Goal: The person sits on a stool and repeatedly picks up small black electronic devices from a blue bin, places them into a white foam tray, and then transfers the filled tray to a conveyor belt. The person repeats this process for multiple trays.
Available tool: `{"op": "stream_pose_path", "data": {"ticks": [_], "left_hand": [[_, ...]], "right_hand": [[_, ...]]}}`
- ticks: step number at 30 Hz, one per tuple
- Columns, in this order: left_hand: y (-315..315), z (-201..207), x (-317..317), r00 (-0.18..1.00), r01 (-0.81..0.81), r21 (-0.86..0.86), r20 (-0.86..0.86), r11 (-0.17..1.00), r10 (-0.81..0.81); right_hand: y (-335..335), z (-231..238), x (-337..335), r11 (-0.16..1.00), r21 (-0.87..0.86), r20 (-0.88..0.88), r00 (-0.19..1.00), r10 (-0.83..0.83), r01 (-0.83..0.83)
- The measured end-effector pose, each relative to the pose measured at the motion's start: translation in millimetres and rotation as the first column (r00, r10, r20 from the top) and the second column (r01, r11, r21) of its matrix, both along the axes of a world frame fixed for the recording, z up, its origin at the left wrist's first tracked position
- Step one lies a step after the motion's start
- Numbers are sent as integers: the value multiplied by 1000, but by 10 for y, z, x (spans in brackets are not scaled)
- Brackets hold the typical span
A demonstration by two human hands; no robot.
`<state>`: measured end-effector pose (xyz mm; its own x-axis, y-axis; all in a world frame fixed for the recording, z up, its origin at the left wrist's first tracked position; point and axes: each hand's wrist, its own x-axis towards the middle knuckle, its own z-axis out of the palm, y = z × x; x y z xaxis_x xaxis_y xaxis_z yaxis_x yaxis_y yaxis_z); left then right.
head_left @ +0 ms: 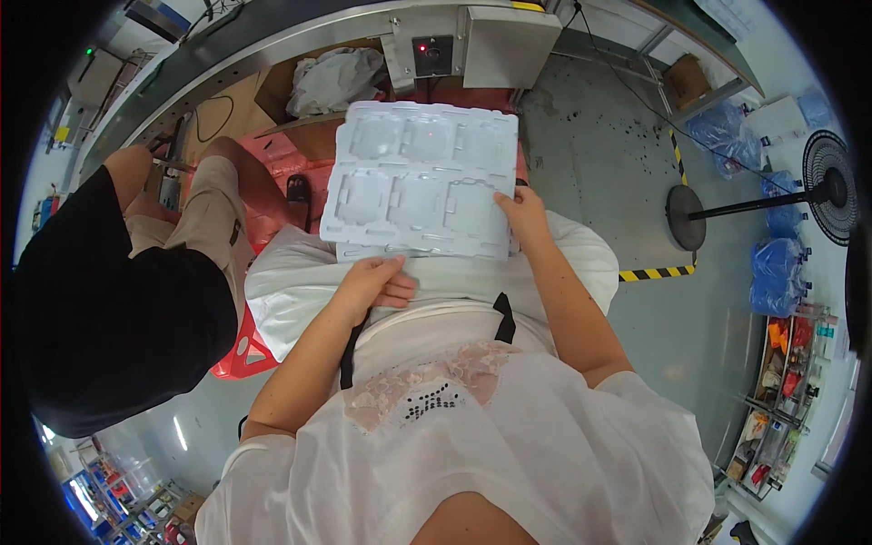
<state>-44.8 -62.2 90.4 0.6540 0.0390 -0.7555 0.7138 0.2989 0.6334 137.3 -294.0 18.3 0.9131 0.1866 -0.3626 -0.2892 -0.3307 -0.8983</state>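
White moulded plastic trays (422, 173) with rows of squarish recesses lie stacked on my lap, the top one slightly askew over the tray below (363, 252). At the stack's right edge my right hand (525, 218) is closed on the top tray, thumb on its upper face and the other fingers mostly hidden beneath. My left hand (372, 285) rests by the near edge, palm turned inward and fingers loosely stretched. Its index fingertip comes close to the lower tray's rim; whether it touches is unclear. Nothing shows in that hand.
Ahead runs a metal conveyor frame (318, 27) with a grey box (510, 45) and a small control panel (432, 56). A person in black (127, 300) sits close on my left. To the right stand a black fan (827, 186), blue water bottles (777, 272) and a loaded shelf (781, 391).
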Motion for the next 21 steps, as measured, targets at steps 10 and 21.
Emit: {"op": "stream_pose_path", "data": {"ticks": [10,21], "left_hand": [[951,-1237,330,925,-336,939,344,76,-163],[768,-1010,160,981,-88,872,160,481,-110]], "right_hand": [[-48,-183,286,943,-325,329,926,184,-71],[-113,-204,-109,890,-455,63,998,4,25]]}}
